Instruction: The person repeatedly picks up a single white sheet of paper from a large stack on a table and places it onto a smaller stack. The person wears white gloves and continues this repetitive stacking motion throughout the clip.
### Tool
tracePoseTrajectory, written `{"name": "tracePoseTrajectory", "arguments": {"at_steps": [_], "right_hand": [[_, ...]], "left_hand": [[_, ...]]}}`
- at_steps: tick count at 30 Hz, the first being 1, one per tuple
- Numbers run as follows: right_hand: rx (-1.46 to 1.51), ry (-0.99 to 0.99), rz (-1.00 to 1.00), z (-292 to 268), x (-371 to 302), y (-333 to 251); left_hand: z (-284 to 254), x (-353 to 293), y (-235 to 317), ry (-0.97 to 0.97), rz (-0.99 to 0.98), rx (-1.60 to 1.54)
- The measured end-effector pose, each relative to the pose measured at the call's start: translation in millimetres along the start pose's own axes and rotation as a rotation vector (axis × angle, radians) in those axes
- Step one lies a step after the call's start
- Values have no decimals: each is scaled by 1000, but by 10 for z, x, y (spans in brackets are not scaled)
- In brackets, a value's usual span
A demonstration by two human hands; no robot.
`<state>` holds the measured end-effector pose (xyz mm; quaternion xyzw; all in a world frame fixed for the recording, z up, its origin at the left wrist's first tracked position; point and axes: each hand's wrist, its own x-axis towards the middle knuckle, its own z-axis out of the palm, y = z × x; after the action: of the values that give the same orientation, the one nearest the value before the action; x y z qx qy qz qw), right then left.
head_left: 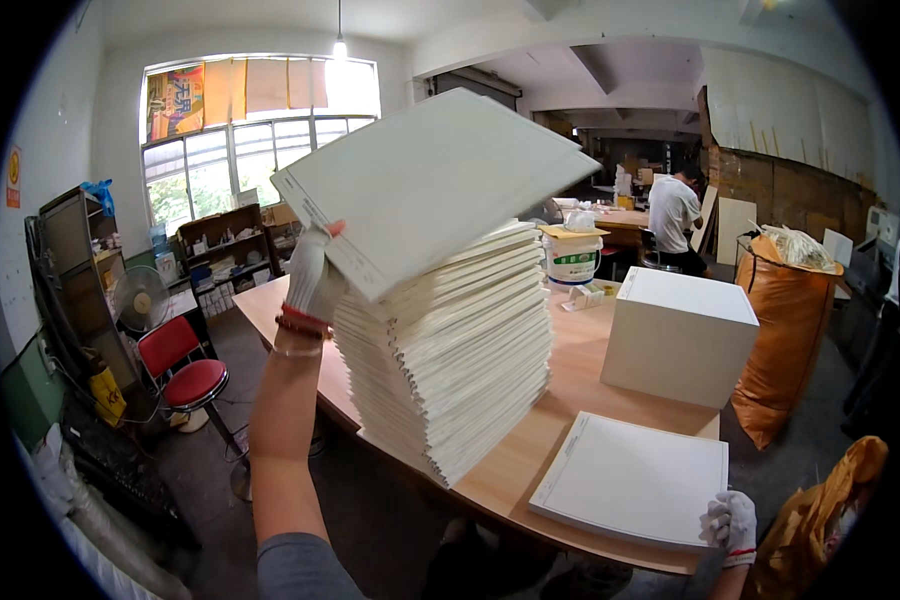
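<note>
My left hand (315, 275), in a pale glove with bare fingertips, grips the near left edge of a flat white board (440, 180). The board is tilted above a tall stack of white boards (450, 360), whose edges are uneven. Whether its far side touches the stack, I cannot tell. In a white glove with a red cuff, my right hand (732, 520) has its fingers curled at the near right corner of a low pile of white boards (635, 480). That pile lies flat at the table's near edge.
The wooden table (580, 360) also bears a white block-shaped pile (680, 335) and a white bucket (573, 258). Right of it stands an orange sack (785, 340). A red chair (192, 375) and a fan (140, 298) are at the left. Another person (675, 220) sits farther back.
</note>
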<state>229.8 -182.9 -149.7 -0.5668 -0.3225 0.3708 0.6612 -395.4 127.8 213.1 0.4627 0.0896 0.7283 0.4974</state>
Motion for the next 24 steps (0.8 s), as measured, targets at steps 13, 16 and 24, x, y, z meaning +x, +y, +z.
{"name": "tracePoseTrajectory", "arguments": {"at_steps": [13,16,24], "right_hand": [[-67,42,141,175,-82,-275],[-22,20,88,263,-137,-311],[-207,393,-362,-27,-505,21]], "left_hand": [[-382,674,-80,245,-266,122],[-501,310,169,100,-143,317],[496,-1679,-810,-479,792,722]]}}
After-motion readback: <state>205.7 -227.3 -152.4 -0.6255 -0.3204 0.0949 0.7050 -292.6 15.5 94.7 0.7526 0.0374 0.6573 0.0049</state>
